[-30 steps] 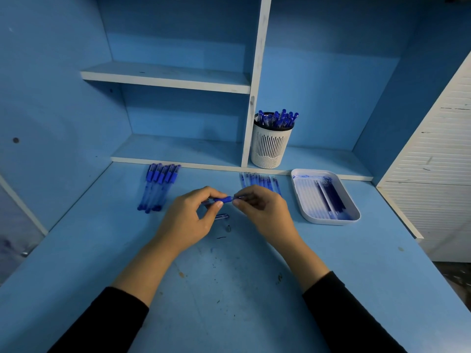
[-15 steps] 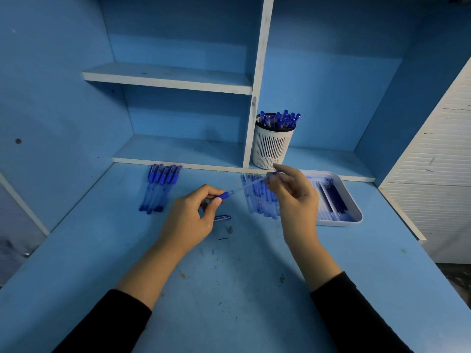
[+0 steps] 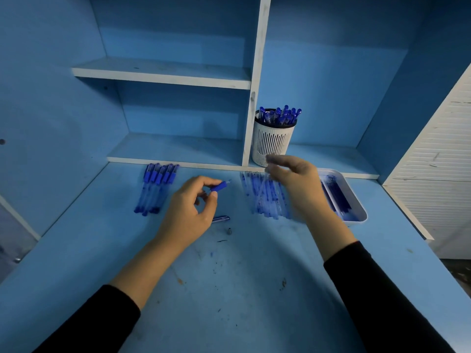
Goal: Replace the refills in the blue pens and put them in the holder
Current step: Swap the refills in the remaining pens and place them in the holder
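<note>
The left hand (image 3: 188,212), fingers curled, pinches a blue pen (image 3: 219,186) by its grip, tip toward 2 o'clock. A loose pen part (image 3: 221,219) lies on the desk (image 3: 229,289) at the hand's 3 o'clock. The right hand (image 3: 295,182) is blurred over the refills (image 3: 262,200), so its grasp cannot be told. From the left hand, spare pens (image 3: 156,189) lie at 10 o'clock, the holder (image 3: 272,146) stands at 1 o'clock and the tray (image 3: 356,197) sits at 3 o'clock.
</note>
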The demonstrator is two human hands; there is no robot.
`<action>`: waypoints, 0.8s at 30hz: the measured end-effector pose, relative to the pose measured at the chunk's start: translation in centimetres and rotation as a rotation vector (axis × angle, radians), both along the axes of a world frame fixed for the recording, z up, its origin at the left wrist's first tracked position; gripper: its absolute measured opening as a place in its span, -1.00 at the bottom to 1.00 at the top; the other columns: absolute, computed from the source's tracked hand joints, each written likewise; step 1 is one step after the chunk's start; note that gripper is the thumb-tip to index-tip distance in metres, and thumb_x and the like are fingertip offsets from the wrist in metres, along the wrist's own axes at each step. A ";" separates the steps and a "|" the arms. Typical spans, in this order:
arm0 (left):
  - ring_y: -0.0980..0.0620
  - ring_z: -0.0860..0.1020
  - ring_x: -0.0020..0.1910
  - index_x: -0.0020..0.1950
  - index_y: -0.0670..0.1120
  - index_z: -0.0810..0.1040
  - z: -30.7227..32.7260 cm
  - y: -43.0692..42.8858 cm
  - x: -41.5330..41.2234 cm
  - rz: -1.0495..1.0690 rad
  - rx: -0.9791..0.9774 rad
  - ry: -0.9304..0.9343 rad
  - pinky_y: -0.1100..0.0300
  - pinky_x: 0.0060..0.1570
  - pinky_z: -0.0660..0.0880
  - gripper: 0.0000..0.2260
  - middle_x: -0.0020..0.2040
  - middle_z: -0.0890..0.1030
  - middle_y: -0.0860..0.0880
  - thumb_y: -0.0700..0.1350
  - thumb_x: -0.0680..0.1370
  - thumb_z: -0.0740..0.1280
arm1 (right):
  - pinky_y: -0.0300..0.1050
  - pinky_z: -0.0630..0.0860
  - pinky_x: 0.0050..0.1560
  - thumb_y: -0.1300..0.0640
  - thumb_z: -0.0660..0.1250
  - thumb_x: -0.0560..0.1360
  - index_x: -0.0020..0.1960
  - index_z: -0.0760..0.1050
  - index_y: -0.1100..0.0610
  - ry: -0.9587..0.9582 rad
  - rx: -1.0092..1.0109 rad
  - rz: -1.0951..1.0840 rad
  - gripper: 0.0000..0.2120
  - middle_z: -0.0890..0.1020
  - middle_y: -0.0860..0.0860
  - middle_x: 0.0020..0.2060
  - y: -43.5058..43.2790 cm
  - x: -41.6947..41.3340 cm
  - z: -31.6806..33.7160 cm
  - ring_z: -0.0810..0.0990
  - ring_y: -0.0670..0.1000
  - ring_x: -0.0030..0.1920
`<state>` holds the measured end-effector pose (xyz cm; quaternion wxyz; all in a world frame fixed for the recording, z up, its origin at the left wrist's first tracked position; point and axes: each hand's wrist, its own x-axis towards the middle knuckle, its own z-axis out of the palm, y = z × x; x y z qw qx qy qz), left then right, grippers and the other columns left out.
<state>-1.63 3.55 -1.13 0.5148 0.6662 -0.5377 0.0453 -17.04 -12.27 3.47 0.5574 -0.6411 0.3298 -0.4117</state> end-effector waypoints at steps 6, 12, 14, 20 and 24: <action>0.22 0.51 -0.10 0.06 -0.12 0.58 0.2 -2.1 1.2 0.001 0.000 -0.061 0.47 -0.05 0.39 -0.86 -0.06 0.57 0.14 -0.30 0.55 0.35 | -0.50 0.46 -0.15 0.34 0.42 0.42 0.08 0.65 0.14 0.413 -0.241 0.205 -0.74 0.68 -0.01 -0.07 -1.7 3.3 -0.5 0.60 -0.12 -0.12; 0.19 0.52 -0.09 0.07 -0.10 0.58 -0.2 -3.7 2.9 0.002 -0.004 -0.062 0.35 -0.04 0.45 -0.86 -0.04 0.59 0.07 -0.27 0.55 0.34 | -0.53 0.39 -0.26 0.31 0.45 0.41 0.05 0.66 0.20 0.603 -0.379 0.188 -0.78 0.68 0.05 -0.03 -2.8 5.8 -1.4 0.56 -0.09 -0.14; 0.21 0.52 -0.08 0.07 -0.09 0.58 -0.4 -3.8 3.1 0.008 0.001 -0.055 0.37 -0.04 0.44 -0.87 -0.06 0.58 0.10 -0.25 0.55 0.33 | -0.51 0.36 -0.26 0.29 0.47 0.41 0.06 0.65 0.21 0.646 -0.390 0.187 -0.77 0.67 0.06 -0.06 -3.0 6.0 -1.6 0.53 -0.10 -0.17; 0.16 0.55 -0.06 0.07 -0.10 0.59 -0.5 -4.0 3.4 -0.009 0.011 -0.039 0.29 -0.03 0.48 -0.87 -0.05 0.59 0.12 -0.19 0.55 0.31 | -0.46 0.33 -0.20 0.22 0.49 0.39 0.07 0.65 0.22 0.722 -0.453 0.192 -0.74 0.68 0.08 -0.03 -3.1 6.8 -2.3 0.51 -0.10 -0.13; 0.16 0.55 -0.08 0.07 -0.08 0.59 -0.5 -3.9 3.2 -0.025 0.028 -0.060 0.32 -0.05 0.47 -0.86 -0.05 0.58 0.17 -0.25 0.55 0.34 | -0.40 0.29 -0.22 0.19 0.48 0.42 0.06 0.65 0.25 0.757 -0.533 0.212 -0.75 0.67 0.13 -0.06 -3.0 6.9 -2.5 0.51 -0.04 -0.16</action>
